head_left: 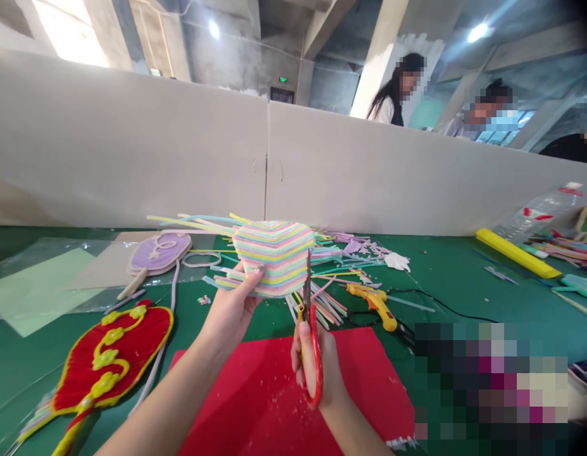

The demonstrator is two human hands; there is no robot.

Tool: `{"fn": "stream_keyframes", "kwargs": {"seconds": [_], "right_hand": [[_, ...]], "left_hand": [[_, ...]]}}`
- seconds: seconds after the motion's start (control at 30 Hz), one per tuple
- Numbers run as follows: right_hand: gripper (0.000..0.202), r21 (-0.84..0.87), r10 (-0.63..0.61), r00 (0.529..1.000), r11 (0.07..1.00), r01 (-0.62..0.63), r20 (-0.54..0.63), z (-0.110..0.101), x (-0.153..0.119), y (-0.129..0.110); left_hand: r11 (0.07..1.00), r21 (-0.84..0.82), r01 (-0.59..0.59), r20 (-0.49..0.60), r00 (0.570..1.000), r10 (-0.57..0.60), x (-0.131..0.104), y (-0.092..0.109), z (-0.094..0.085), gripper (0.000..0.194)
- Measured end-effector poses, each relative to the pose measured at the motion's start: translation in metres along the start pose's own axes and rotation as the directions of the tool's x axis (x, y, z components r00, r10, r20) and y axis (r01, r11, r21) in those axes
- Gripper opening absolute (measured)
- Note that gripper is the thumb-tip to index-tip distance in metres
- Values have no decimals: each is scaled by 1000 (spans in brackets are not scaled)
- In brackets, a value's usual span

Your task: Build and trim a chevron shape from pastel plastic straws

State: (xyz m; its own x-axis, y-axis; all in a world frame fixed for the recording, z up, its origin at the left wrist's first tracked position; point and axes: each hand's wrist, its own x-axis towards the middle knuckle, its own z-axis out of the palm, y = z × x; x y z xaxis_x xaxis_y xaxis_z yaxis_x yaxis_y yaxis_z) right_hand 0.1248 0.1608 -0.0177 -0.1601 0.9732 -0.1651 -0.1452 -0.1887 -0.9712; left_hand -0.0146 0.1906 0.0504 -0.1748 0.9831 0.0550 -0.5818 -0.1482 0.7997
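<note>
My left hand (pixel 239 297) grips a rounded panel of striped pastel pipe cleaners (pixel 274 259) by its lower left side, thumb on the front. Long uncut ends stick out past its left edge. In my right hand (pixel 321 361) is a pair of scissors (pixel 313 373) with red handles, pointing upward. Its blades stand along the panel's right edge; whether they touch it I cannot tell. Below the scissors lies a red sheet (pixel 255 392) sprinkled with small fluff. Loose pipe cleaner pieces (pixel 328 307) lie on the table just behind the scissors.
A red fan with yellow trim (pixel 117 354) and a purple fan (pixel 160 253) lie at left. A yellow glue gun (pixel 376 304) with a black cord is right of the scissors. Further right are a yellow bar (pixel 516 253) and a plastic bottle (pixel 542 212). A white partition (pixel 179 152) stands behind.
</note>
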Motion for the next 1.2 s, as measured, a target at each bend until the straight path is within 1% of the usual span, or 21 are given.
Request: {"fn": "stream_keyframes", "kwargs": {"seconds": [0.13, 0.23, 0.33, 0.4, 0.5, 0.63, 0.7, 0.77, 0.87, 1.0, 1.1, 1.2], "right_hand": [[48, 22, 11, 1000, 1000, -11, -1, -3, 3, 7], [45, -13, -46, 999, 999, 47, 4, -5, 4, 11], [44, -35, -73, 997, 997, 73, 6, -6, 4, 13], [43, -29, -72, 997, 997, 72, 9, -6, 5, 15], [41, -10, -64, 998, 998, 64, 20, -5, 5, 15], [43, -33, -74, 996, 997, 76, 40, -4, 2, 8], [44, -63, -102, 993, 992, 106, 58, -5, 1, 5], [46, -81, -152, 985, 984, 159, 88, -6, 0, 4], [47, -47, -202, 971, 977, 210, 124, -7, 2, 4], [46, -13, -220, 967, 975, 223, 125, -8, 3, 4], [43, -66, -219, 971, 972, 226, 100, -10, 4, 4], [43, -112, -223, 970, 966, 233, 96, -11, 4, 3]], "left_hand": [[980, -190, 62, -40, 997, -71, 0, 4, -1, 23], [954, -289, 81, -13, 996, -89, 0, 6, -1, 29], [941, -328, 83, 6, 996, -85, 0, 6, -2, 36], [948, -309, 70, 1, 997, -74, 0, 4, -3, 35], [978, -207, 21, -20, 999, -25, -1, -2, -3, 29], [996, -72, -59, -18, 998, 58, -2, -7, -1, 45], [996, -33, -80, -16, 997, 80, -3, -5, 1, 47], [996, 4, -85, -10, 996, 85, -3, -3, 2, 48], [996, 34, -86, 0, 996, 86, -3, -1, 1, 49], [997, 35, -67, 24, 998, 66, -2, -2, 0, 46], [998, 38, -54, 46, 998, 52, -2, -2, 1, 44], [997, 47, -56, 39, 998, 54, -2, 0, 1, 46]]}}
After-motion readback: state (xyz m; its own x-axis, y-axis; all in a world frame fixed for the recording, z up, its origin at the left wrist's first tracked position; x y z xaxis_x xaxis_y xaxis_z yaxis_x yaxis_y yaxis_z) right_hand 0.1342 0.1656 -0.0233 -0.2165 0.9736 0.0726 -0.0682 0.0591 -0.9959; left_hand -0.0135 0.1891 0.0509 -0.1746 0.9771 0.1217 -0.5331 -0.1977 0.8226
